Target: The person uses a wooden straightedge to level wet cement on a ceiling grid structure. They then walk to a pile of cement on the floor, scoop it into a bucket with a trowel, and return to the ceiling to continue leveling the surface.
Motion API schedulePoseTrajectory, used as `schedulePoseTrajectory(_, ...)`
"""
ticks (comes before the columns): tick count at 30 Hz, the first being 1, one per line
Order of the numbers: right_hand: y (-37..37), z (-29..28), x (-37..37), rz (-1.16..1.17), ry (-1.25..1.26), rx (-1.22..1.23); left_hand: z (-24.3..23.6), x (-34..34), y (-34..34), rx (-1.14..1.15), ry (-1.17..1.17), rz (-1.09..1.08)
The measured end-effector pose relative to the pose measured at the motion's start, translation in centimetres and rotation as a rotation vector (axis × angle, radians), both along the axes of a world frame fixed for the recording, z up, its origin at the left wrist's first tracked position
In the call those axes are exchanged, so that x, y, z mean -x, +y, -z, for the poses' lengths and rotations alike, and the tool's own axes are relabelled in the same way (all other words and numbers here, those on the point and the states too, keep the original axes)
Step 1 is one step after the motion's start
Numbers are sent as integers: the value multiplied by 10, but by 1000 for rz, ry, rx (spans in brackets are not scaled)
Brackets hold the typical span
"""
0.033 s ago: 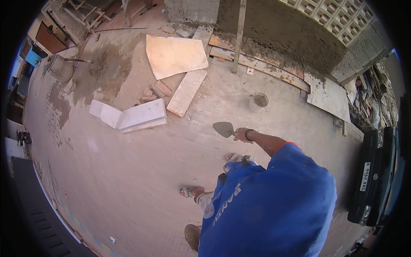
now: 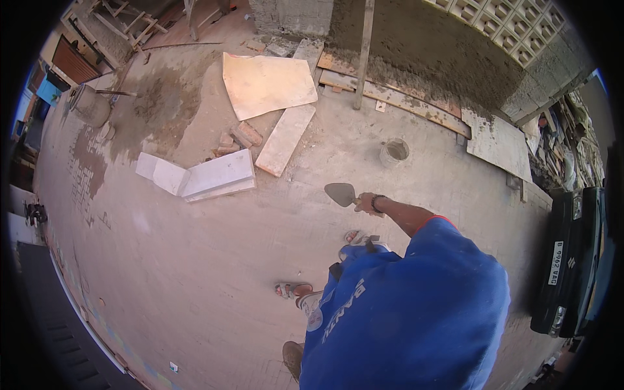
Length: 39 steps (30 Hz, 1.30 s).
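My right hand [image 2: 368,203] is closed around the handle of a trowel. The trowel's grey, leaf-shaped blade [image 2: 340,194] points left, above the paved ground. A dark band circles my right wrist. Beside the lower left edge of my blue shirt, a brownish shape [image 2: 292,359] looks like part of my left hand or arm; its fingers cannot be made out. Up and to the right of the trowel stands a grey, mortar-smeared bucket [image 2: 395,151], its inside partly in view.
White blocks [image 2: 218,174], broken red bricks [image 2: 246,134], a pale slab [image 2: 286,140] and a tan sheet [image 2: 268,84] lie ahead. Behind them rises a sand heap. A wooden post [image 2: 364,55] stands before the wet-plastered wall [image 2: 429,58]. A dark car [image 2: 569,260] is at right.
The view has shifted very slightly. My right hand keeps hold of the trowel, in nearly the same place.
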State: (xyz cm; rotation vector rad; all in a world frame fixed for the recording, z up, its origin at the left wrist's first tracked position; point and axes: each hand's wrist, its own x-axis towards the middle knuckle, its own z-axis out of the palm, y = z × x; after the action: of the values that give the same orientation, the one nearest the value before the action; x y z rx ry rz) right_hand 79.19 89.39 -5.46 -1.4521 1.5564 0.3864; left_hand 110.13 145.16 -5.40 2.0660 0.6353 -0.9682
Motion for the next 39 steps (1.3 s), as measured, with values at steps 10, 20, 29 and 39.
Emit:
schedulePoseTrajectory(10, 134, -10, -210, 58, 269, -222, 29, -357, 9, 234, 17, -415)
schedulePoseTrajectory(20, 66, 40, -429, 196, 402, -264, 93, -678, -85, 517, -18, -853)
schedulePoseTrajectory(29, -159, 4, -817, -110, -19, -13, 81, -796, -109, 500, -80, -1513)
schedulePoseTrajectory(39, -234, 7, -1145, -159, -11, 264, 86, -983, -119, 142, -32, -1300)
